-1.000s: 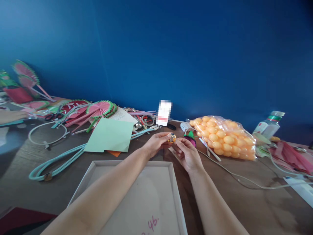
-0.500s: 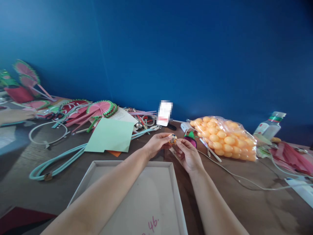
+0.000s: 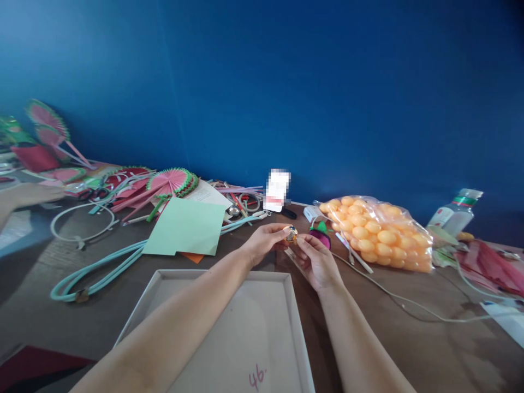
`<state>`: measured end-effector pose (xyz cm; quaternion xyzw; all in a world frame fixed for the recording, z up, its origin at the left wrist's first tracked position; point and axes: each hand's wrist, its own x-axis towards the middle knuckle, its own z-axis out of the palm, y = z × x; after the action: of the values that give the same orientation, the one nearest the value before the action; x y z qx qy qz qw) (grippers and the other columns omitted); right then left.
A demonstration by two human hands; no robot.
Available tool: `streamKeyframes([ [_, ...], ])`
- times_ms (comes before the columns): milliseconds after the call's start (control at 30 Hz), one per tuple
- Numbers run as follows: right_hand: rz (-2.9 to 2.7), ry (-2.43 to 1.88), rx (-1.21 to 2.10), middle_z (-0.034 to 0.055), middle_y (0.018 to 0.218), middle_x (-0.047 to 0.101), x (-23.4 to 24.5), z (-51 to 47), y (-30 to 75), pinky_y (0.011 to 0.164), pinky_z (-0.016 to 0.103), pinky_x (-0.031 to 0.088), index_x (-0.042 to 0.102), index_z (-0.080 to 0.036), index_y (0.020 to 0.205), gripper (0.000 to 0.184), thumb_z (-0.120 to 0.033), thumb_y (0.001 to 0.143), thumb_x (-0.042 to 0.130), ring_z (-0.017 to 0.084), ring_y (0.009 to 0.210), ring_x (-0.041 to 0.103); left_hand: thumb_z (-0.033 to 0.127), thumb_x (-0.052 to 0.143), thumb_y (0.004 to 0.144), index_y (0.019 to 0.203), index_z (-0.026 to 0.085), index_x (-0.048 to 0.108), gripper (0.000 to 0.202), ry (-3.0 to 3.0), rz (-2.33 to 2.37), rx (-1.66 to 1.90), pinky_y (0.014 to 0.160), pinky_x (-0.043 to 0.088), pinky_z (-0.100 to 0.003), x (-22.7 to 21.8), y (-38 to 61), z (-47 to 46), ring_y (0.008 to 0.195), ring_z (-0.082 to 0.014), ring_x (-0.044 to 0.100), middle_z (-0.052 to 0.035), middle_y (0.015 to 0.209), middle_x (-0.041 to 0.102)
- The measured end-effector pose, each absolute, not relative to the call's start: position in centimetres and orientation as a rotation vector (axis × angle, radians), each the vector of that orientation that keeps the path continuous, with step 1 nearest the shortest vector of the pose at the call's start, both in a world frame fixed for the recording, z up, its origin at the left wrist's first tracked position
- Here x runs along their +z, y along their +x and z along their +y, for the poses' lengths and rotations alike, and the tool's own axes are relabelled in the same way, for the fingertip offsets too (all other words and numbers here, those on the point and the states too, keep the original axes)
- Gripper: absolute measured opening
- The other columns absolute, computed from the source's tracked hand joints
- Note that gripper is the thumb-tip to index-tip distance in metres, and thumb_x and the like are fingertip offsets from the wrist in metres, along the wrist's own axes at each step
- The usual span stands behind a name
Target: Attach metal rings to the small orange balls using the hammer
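Out past the far edge of a shallow grey-white box lid (image 3: 289, 305), my two hands meet over the table. Between the thumb and fingers of my left hand (image 3: 264, 244) is a small shiny gold bell (image 3: 291, 234), round and reflective. My right hand (image 3: 318, 263) pinches at the bell's right edge, fingertips closed; whatever fine part lies between them is too small to make out. Just behind my right hand sits a purple and green eggplant-like pouch (image 3: 320, 234). A phone with a blurred screen (image 3: 277, 190) stands against the wall.
A clear bag of orange balls (image 3: 379, 232) and a bottle (image 3: 454, 212) stand at right, with a white cable (image 3: 393, 293) in front. Leftward lie green paper (image 3: 184, 226), looped pale tubing (image 3: 98, 273) and watermelon-patterned fans (image 3: 172, 182). Another person's hand (image 3: 36, 194) is at far left.
Both hands keep hold at the bell, which has turned slightly. The other person's hand at far left has shifted. The view has moved a little.
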<state>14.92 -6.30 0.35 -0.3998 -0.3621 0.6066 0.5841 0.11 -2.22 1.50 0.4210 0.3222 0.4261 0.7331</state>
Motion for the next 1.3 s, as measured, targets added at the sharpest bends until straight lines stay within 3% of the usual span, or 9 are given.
streamKeyframes([
  [1300, -0.778, -0.864, 1.494, -0.0067, 0.056, 0.043, 0.3, -6.25, 15.03, 0.041, 0.014, 0.029, 0.061, -0.017, 0.073, 0.021, -0.026, 0.065, 0.078, 0.003, 0.048, 0.029, 0.039, 0.077, 0.065, 0.104, 0.011, 0.068, 0.05, 0.93, 0.733, 0.922, 0.069, 0.045, -0.026, 1.57, 0.13, -2.26, 0.067, -0.0095, 0.057, -0.0068, 0.085, 0.067],
])
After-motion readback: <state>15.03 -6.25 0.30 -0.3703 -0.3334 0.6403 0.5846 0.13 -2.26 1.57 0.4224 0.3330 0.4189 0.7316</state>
